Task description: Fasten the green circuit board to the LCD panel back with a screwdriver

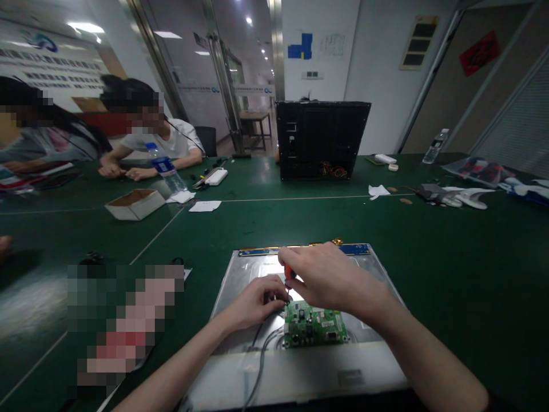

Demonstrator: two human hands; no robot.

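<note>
My right hand [317,274] is closed round the red handle of a screwdriver [289,272]. The screwdriver stands nearly upright, its tip at the upper left corner of a green circuit board [315,326]. At that same corner, the bent fingers of my left hand [261,297] are drawn together beside the tip; what they hold, if anything, is hidden. The board lies on the silver metal back of a flat display panel [227,292], which has a narrow blue circuit strip [355,249] along its far edge. Grey cables [262,360] run from the board's left side towards me.
Beyond the panel stands a black monitor-like case [321,140] with loose red wires. An open cardboard box [136,205], a water bottle [167,169] and paper scraps [205,206] lie at the left. White gloves [465,196] are at the right. Two people sit at the far left.
</note>
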